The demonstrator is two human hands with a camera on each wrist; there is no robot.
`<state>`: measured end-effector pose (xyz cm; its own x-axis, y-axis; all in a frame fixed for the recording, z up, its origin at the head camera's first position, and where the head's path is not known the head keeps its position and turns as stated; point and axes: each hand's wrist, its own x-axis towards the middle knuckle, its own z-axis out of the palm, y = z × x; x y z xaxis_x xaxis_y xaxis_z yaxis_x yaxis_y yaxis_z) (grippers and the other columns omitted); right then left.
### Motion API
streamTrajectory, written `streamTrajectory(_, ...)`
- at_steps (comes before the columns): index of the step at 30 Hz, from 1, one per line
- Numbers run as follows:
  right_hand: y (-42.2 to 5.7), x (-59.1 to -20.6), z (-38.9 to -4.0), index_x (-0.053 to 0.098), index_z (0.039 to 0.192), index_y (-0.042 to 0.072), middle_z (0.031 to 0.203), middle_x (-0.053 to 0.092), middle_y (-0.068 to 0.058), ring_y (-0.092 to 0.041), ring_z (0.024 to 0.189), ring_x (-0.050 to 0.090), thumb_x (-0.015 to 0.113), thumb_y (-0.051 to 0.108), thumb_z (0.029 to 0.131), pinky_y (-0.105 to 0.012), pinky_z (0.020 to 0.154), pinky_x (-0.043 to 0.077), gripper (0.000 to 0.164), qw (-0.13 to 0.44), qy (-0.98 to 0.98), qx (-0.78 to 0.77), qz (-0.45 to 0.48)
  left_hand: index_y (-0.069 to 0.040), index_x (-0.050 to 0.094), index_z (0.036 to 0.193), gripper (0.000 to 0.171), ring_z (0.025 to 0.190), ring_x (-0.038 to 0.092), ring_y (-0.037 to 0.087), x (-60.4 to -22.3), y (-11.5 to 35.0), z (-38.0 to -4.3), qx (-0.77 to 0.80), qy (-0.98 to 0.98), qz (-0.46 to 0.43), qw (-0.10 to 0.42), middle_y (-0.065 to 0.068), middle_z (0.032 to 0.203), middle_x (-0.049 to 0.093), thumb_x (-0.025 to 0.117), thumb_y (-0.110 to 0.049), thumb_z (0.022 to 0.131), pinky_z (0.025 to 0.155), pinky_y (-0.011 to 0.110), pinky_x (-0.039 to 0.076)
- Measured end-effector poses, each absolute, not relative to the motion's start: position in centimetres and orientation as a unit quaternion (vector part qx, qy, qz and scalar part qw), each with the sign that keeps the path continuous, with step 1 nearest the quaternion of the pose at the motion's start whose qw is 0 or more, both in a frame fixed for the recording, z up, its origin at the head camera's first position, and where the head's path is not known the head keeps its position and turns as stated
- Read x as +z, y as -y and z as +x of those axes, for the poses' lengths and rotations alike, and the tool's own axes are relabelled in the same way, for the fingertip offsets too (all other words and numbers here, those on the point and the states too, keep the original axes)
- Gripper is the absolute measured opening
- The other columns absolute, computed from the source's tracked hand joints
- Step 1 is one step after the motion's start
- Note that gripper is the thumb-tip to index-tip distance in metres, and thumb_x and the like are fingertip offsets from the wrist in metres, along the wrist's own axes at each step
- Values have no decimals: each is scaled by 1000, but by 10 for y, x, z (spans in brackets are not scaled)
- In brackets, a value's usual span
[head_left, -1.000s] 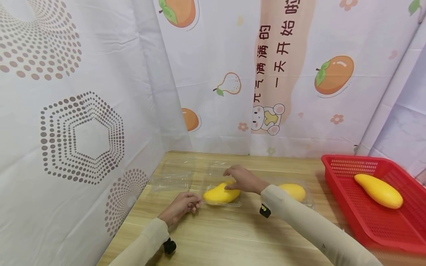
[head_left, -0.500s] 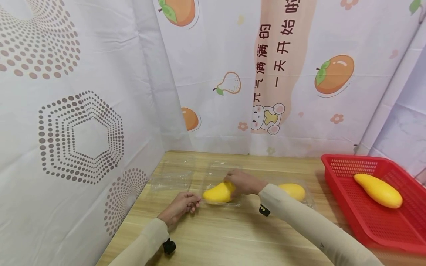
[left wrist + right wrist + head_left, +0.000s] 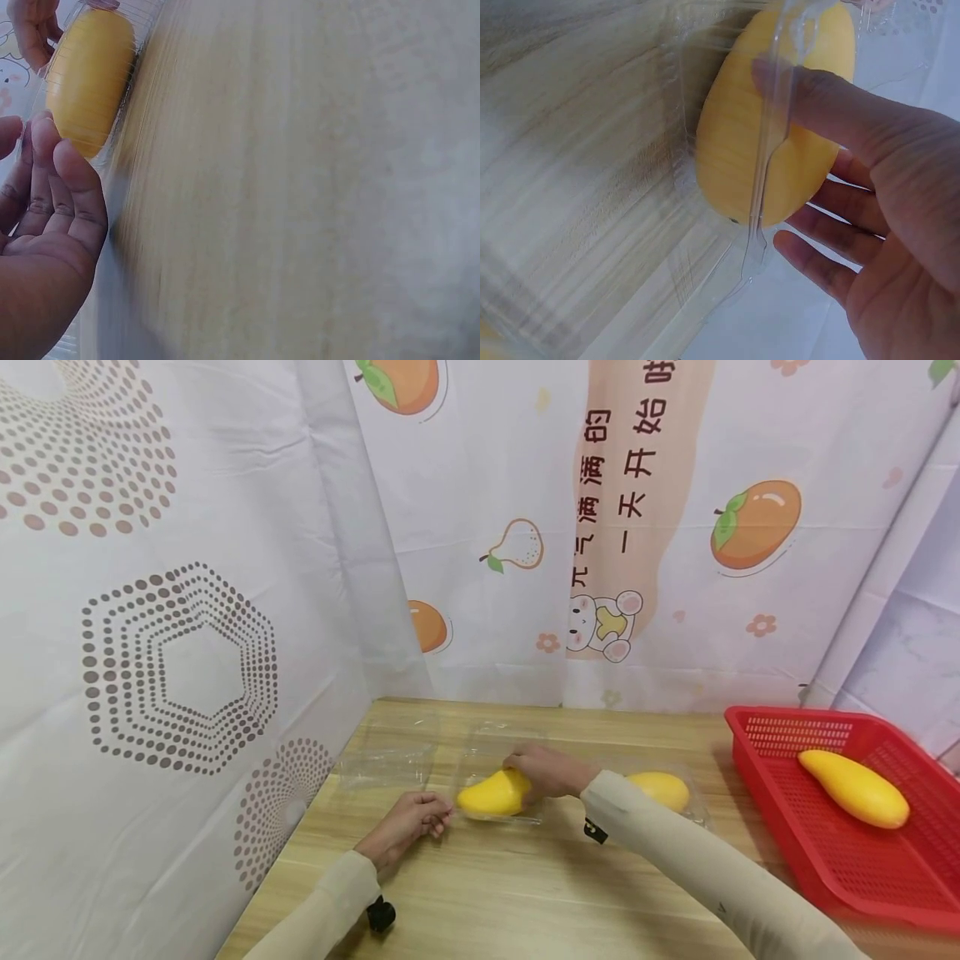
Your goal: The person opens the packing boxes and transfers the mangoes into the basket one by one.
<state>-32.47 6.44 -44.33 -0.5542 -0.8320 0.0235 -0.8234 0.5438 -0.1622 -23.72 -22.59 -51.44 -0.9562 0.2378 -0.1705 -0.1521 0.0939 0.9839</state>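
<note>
A yellow mango (image 3: 491, 795) lies in a clear plastic box (image 3: 517, 820) whose lid stands open toward the back of the table. My right hand (image 3: 547, 770) grips the mango's right end from above; in the right wrist view its thumb (image 3: 817, 94) lies across the fruit, seen through the box wall. At the box's left front corner, my left hand (image 3: 412, 827) pinches the rim between thumb and fingers. The left wrist view shows those fingertips (image 3: 46, 135) right at the end of the box, near the mango.
To the left stands another open clear box (image 3: 386, 768). Partly behind the right forearm, a second mango (image 3: 660, 791) sits in a third clear box (image 3: 697, 810). A red basket (image 3: 847, 868) at the right holds one mango (image 3: 855, 787). Curtains (image 3: 465, 685) border the table.
My right hand has lowered and closed its fingers on the mango's right end. The left hand has stayed at the box's corner.
</note>
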Motion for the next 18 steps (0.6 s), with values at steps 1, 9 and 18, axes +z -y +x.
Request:
streamTrajectory(1,-64,-443,-325,65,130,2,124,65,-12,-28,113,61,94,24,76,-42,100,51,65,27,-877,-76,-474,10,67,113,32,78,61,16,-515,226,-237,673,-725,30,145,14,96,68,63,-20,103,72,28,55)
streamTrajectory(9,-62,-444,-328,66,129,4,119,64,-8,-24,108,59,93,35,77,-39,96,52,66,21,-873,-41,-486,11,67,112,30,79,62,17,-515,227,-238,677,-721,32,144,15,96,68,63,-17,103,74,29,55)
streamTrajectory(18,-63,-449,-328,67,127,4,119,67,-8,-23,107,61,93,36,75,-38,96,53,66,3,-862,-34,-505,13,66,113,32,79,62,17,-515,227,-237,678,-719,34,147,16,97,69,63,-18,103,74,30,55)
